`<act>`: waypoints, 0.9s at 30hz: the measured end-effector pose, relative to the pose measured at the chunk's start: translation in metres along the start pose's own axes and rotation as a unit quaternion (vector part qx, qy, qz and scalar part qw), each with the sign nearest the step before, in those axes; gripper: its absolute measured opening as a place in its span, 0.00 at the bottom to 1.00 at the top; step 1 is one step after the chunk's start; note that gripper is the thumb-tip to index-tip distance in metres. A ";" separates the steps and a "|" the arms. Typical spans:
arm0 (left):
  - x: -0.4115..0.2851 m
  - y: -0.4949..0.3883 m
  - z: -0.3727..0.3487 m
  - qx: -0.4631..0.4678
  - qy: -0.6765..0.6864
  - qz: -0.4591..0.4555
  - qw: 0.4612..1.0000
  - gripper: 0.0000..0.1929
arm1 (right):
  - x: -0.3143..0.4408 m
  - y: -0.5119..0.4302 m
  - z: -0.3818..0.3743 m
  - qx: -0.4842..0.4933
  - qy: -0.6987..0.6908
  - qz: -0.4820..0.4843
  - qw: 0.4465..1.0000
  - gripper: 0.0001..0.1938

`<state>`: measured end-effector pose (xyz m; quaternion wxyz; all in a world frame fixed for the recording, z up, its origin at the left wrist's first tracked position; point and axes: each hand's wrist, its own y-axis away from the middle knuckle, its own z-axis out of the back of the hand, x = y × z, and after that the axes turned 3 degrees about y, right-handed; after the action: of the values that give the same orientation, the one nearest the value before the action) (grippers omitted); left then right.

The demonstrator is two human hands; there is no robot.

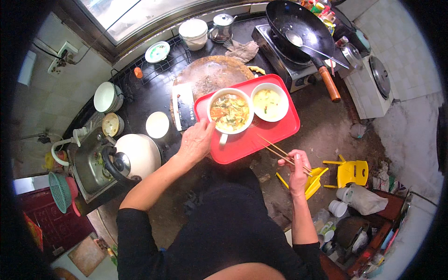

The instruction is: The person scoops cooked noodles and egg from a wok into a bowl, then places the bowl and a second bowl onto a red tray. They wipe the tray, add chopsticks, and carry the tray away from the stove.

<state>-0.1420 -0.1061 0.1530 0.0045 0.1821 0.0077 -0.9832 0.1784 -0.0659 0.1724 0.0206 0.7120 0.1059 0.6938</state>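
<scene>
My left hand [197,140] is at the lower left rim of a white handled bowl [248,122], its fingertips close together there; something thin seems to be between them, but I cannot tell what. Soup with egg and greens [229,112] fills this bowl. Beside it stands a round white bowl [284,113] of pale yellow egg food. Both bowls are on a red plastic tray [231,150], which overlaps a round wooden chopping board [210,71]. In my right hand [297,164] is a pair of wooden chopsticks [280,154], with the tips over the tray's lower right part.
A wok [315,21] with a metal ladle [315,50] sits on the gas stove [295,78] at upper right. A cleaver [183,108] lies left of the tray. A kettle [140,154] stands by the sink [87,171]. Yellow child's chairs [355,171] are on the floor at right.
</scene>
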 end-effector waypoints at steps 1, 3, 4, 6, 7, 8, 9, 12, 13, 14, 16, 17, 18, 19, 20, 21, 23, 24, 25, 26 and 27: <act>0.000 0.004 0.003 0.000 0.030 0.028 0.999 0.18 | -0.001 -0.001 0.001 0.024 0.038 0.017 0.999 0.12; -0.003 0.010 0.009 -0.030 0.096 0.062 0.993 0.18 | -0.006 -0.005 0.000 0.043 0.114 0.058 0.991 0.10; -0.002 0.012 0.012 -0.047 0.098 0.104 0.989 0.17 | -0.007 -0.011 0.004 0.074 0.209 0.094 0.970 0.06; -0.002 0.019 0.017 -0.185 0.094 0.129 0.970 0.10 | -0.010 -0.023 0.010 0.161 0.331 0.237 0.899 0.05; -0.003 0.023 0.020 -0.223 0.111 0.170 0.954 0.08 | -0.013 -0.030 0.013 0.201 0.351 0.289 0.868 0.07; -0.007 0.028 0.021 -0.278 0.112 0.138 0.944 0.07 | -0.017 -0.038 0.015 0.246 0.366 0.296 0.847 0.10; -0.011 0.035 0.021 -0.323 0.129 0.130 0.928 0.09 | -0.023 -0.047 0.016 0.270 0.370 0.326 0.827 0.10; -0.041 0.049 0.009 -0.331 0.131 0.147 0.923 0.10 | -0.041 -0.077 0.011 0.355 0.304 0.183 0.865 0.13; -0.053 0.052 0.004 -0.324 0.139 0.159 0.922 0.11 | -0.046 -0.088 0.010 0.382 0.331 0.247 0.827 0.13; -0.066 0.052 -0.003 -0.320 0.147 0.166 0.921 0.12 | -0.051 -0.100 0.009 0.403 0.349 0.286 0.796 0.13; -0.091 0.051 -0.018 -0.301 0.153 0.180 0.924 0.12 | -0.060 -0.119 0.007 0.459 0.382 0.265 0.757 0.14; -0.103 0.050 -0.024 -0.293 0.170 0.187 0.922 0.13 | -0.064 -0.127 0.006 0.446 0.392 0.346 0.726 0.14; -0.114 0.050 -0.031 -0.283 0.169 0.191 0.924 0.13 | -0.069 -0.135 0.004 0.430 0.399 0.423 0.690 0.15; -0.124 0.049 -0.037 -0.273 0.178 0.197 0.925 0.13 | -0.073 -0.141 0.004 0.406 0.405 0.502 0.647 0.15; -0.133 0.048 -0.043 -0.270 0.176 0.194 0.927 0.14 | -0.076 -0.146 0.005 0.420 0.401 0.494 0.647 0.17; -0.141 0.048 -0.048 -0.263 0.182 0.200 0.926 0.14 | -0.079 -0.147 0.004 0.438 0.402 0.478 0.646 0.17; -0.153 0.046 -0.058 -0.260 0.184 0.215 0.923 0.14 | -0.082 -0.153 0.004 0.462 0.425 0.442 0.641 0.18; -0.158 0.048 -0.062 -0.257 0.170 0.221 0.925 0.14 | -0.082 -0.155 0.005 0.449 0.410 0.468 0.642 0.20; -0.162 0.048 -0.067 -0.259 0.188 0.241 0.916 0.14 | -0.081 -0.157 0.005 0.457 0.430 0.463 0.626 0.21; -0.165 0.048 -0.073 -0.267 0.196 0.254 0.909 0.15 | -0.077 -0.159 0.009 0.449 0.398 0.483 0.638 0.20; -0.166 0.049 -0.079 -0.268 0.208 0.281 0.898 0.16 | -0.072 -0.159 0.013 0.453 0.385 0.482 0.644 0.19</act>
<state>0.0418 -0.1528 0.1381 0.3275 0.3686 0.2203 -0.8417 0.1707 0.0784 0.0727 -0.6844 0.2515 0.0469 0.6828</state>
